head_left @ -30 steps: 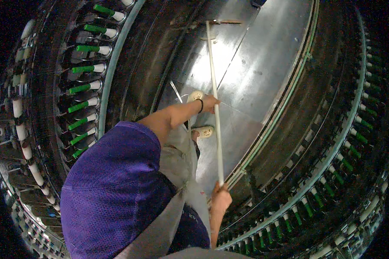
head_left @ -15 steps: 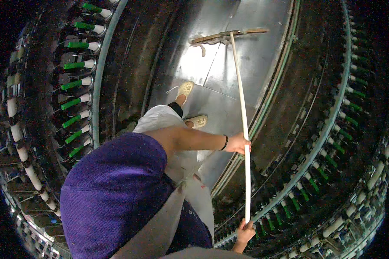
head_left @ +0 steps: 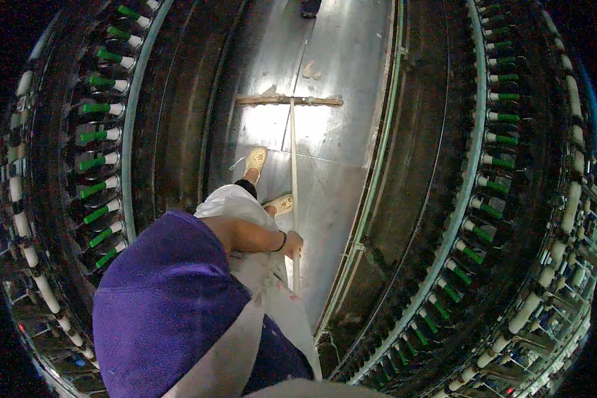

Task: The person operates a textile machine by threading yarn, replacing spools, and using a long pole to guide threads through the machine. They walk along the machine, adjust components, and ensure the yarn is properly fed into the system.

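Observation:
My left hand [head_left: 294, 245], below a dark wristband, is wrapped around the pale pole [head_left: 294, 172] of a wide push broom. The broom's thin, brownish crossbar head [head_left: 312, 101] lies across the metal floor ahead of my feet, with greyish fluff [head_left: 270, 94] gathered along its left half. A small pale clump of fluff [head_left: 310, 70] lies on the floor just beyond the head. The pole runs down past my left hand beside my apron. My right hand is out of view.
Long machines with rows of green-and-white bobbins [head_left: 103, 135] flank the narrow metal-floored aisle [head_left: 338, 142] on both sides. A greenish rail [head_left: 378, 159] edges it on the right. My pale shoes [head_left: 256, 158] stand left of the pole. A dark shoe-like shape [head_left: 310, 8] shows at the far end.
The broom has swung left from its slanted position and its head now lies nearer, straight ahead. My left hand has moved left with the pole. My right hand has left the view.

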Available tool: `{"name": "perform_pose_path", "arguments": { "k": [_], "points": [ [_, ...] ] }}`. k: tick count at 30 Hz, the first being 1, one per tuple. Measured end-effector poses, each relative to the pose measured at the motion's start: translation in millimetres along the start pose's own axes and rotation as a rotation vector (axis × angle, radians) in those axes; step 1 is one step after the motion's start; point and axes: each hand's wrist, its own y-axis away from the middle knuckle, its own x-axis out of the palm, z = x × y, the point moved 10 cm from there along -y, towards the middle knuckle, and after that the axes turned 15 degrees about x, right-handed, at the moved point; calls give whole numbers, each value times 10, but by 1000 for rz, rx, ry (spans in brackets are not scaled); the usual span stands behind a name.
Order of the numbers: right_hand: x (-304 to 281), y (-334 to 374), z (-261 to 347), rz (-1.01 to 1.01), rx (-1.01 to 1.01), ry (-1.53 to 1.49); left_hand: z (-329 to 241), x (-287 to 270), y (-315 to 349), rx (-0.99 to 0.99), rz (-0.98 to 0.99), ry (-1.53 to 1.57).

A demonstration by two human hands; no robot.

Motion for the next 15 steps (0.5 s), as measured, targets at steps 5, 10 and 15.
{"name": "perform_pose_path", "arguments": {
  "k": [5, 10, 15],
  "points": [
    [-347, -393, 906, 131, -50, -296, 899, -262, 632, -684, -872, 1652],
    [-1206, -983, 2074, 224, -115, -685, 1134, -2216, 521, -458, -769, 806],
    [-2024, -1741, 2992, 488, -12, -1047, 583, -4444, 1041, -222, -981, 429]
  ]
}}
